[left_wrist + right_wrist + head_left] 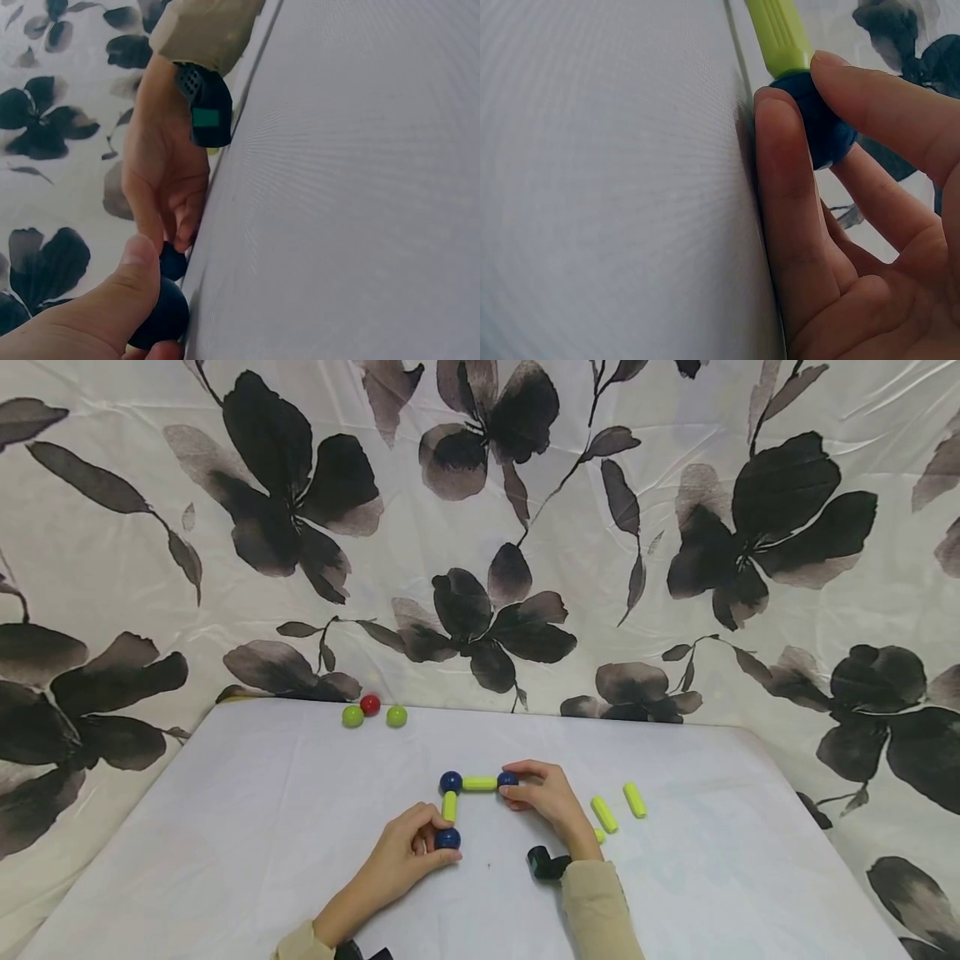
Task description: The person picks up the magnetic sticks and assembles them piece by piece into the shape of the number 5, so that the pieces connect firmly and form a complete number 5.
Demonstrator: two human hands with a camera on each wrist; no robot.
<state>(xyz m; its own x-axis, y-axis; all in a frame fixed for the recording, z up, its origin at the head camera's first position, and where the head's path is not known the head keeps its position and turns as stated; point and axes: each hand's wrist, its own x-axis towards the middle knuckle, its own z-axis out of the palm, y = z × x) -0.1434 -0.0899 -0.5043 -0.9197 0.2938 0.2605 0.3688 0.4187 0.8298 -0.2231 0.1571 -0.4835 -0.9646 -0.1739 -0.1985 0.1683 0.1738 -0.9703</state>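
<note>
Beige sleeves (603, 906) cross a white table (285, 793), flowered cloth (487, 527) behind — left hand (399, 850) pinching the nearest blue ball (448, 838), right hand (551, 797) the rightmost blue ball (507, 779); yellow-green rods (479, 783) link both to a corner ball (451, 782).

A glossy red ball (370, 705) and two lime-green balls (397, 717) lay near the far edge of a white tabletop (247, 810), before white fabric (420, 539) printed with black-grey flowers.
</note>
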